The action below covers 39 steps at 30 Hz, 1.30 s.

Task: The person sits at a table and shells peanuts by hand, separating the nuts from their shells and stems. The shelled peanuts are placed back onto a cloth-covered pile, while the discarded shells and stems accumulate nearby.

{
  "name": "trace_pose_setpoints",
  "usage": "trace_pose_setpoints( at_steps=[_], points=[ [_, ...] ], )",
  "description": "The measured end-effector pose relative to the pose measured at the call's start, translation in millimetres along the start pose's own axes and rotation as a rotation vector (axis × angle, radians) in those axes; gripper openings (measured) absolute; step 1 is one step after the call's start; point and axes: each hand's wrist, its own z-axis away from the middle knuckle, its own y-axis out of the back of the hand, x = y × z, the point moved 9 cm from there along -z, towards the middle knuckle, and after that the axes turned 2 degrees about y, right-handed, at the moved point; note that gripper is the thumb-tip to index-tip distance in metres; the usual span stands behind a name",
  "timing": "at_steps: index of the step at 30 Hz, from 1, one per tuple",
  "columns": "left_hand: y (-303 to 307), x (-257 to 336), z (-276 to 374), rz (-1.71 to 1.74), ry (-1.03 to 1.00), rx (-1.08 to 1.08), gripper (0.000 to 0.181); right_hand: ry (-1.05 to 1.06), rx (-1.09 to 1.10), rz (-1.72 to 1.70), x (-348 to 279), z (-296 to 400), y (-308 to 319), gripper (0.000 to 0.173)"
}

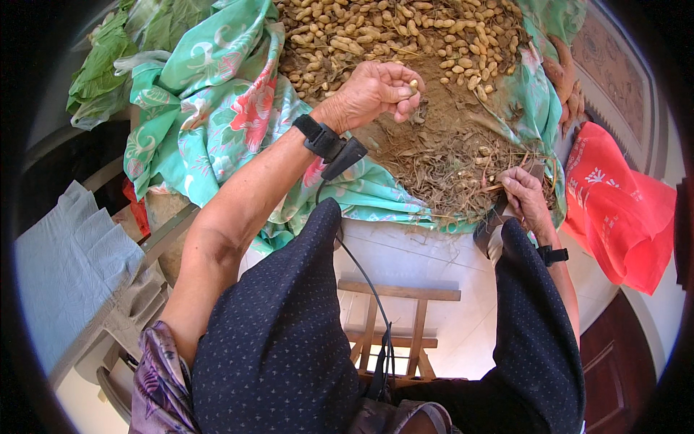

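Note:
My left hand [387, 93] is raised over the bare soil on a green flowered cloth [217, 103], with a small peanut [413, 85] pinched between thumb and fingers. Lower right, my right hand [518, 187] is at the edge of a heap of dry stems and roots [444, 176]; its thumb and forefinger are together at a thin stalk, and whether they grip it I cannot tell. Beyond my left hand lies a large pile of unshelled peanuts [379, 27], mixed with soil and bits of plant.
Sweet potatoes [561, 70] and a red bag [618, 200] with writing are at the right. Leafy greens in plastic [103, 65] lie upper left, a light blue sheet [76, 266] below them. A wooden stool frame [401, 293] stands between my legs, where a black cable [371, 285] hangs from my left wrist.

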Motion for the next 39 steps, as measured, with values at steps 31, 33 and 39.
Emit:
trace_pose_setpoints(
  at_steps=[31, 33, 39],
  points=[
    [-68.5, -81.0, -2.2, -1.475, -0.085, -0.048, 0.024, 0.019, 0.012, -0.006, 1.2, -0.6, 3.4, 0.014],
    [-56.6, -60.8, -0.9, -1.603, -0.127, 0.120, 0.024, 0.044, 0.018, 0.027, -0.7, -2.4, 3.9, 0.013],
    [-40.3, -74.5, 9.2, -1.700, -0.027, 0.160, 0.022, 0.021, 0.016, 0.010, -4.5, -1.3, 2.1, 0.013]
  ],
)
